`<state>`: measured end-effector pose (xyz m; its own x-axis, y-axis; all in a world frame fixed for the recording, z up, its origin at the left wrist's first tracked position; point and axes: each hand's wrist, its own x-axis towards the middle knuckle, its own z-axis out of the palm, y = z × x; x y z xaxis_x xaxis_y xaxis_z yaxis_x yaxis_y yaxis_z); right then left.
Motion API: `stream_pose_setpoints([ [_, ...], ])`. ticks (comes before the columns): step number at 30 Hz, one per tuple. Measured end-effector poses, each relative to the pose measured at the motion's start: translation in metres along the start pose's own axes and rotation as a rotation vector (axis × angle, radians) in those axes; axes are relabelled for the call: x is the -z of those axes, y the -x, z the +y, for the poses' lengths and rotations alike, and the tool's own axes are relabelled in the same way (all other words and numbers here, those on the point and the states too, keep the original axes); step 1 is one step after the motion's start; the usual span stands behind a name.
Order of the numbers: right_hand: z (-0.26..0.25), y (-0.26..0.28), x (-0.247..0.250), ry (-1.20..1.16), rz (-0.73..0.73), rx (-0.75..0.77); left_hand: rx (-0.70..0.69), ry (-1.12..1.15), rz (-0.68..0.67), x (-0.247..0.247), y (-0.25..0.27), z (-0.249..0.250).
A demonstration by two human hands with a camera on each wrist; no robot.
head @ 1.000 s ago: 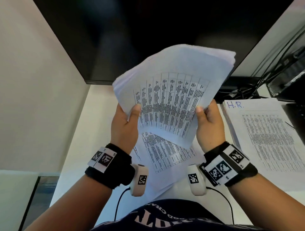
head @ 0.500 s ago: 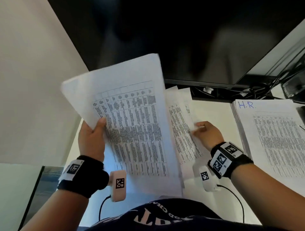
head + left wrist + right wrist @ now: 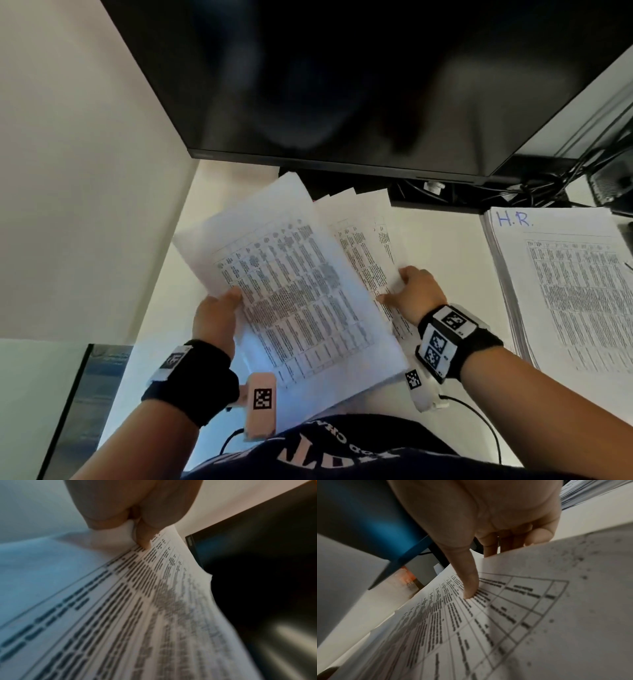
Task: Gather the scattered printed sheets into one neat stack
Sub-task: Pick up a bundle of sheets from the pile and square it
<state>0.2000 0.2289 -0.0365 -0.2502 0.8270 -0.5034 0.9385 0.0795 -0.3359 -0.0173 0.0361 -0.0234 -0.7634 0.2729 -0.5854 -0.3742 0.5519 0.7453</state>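
Left hand (image 3: 214,317) pinching one sheaf (image 3: 301,301); right hand (image 3: 412,291) gripping three fanned sheets (image 3: 363,233).

Dark monitor (image 3: 342,85) on white desk (image 3: 445,246), pale wall (image 3: 85,171).

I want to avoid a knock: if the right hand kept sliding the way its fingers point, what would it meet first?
The right hand pinches the fanned loose sheets, fingers pointing toward the monitor. Beyond the paper, its dark base and cables probably come first; depth is unclear.
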Motion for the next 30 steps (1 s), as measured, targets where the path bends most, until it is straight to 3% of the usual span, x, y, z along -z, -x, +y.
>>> stream_pose_setpoints([
  [6, -0.007, 0.007, -0.011, -0.039, -0.042, 0.141, 0.003, 0.023, -0.129, -0.017, 0.005, 0.014],
  [11, 0.009, -0.003, 0.011, -0.165, 0.152, -0.042, -0.006, -0.018, -0.168, -0.025, 0.000, 0.017],
  [18, 0.001, 0.006, 0.016, -0.313, -0.130, 0.009, -0.032, 0.012, -0.280, -0.051, 0.003, 0.026],
  [26, 0.008, 0.013, 0.019, -0.268, -0.271, 0.035, -0.074, 0.009, -0.354, -0.068, 0.004, 0.030],
  [30, 0.018, 0.011, 0.014, -0.359, -0.223, 0.041, -0.063, 0.066, -0.344, -0.070, 0.000, 0.024],
])
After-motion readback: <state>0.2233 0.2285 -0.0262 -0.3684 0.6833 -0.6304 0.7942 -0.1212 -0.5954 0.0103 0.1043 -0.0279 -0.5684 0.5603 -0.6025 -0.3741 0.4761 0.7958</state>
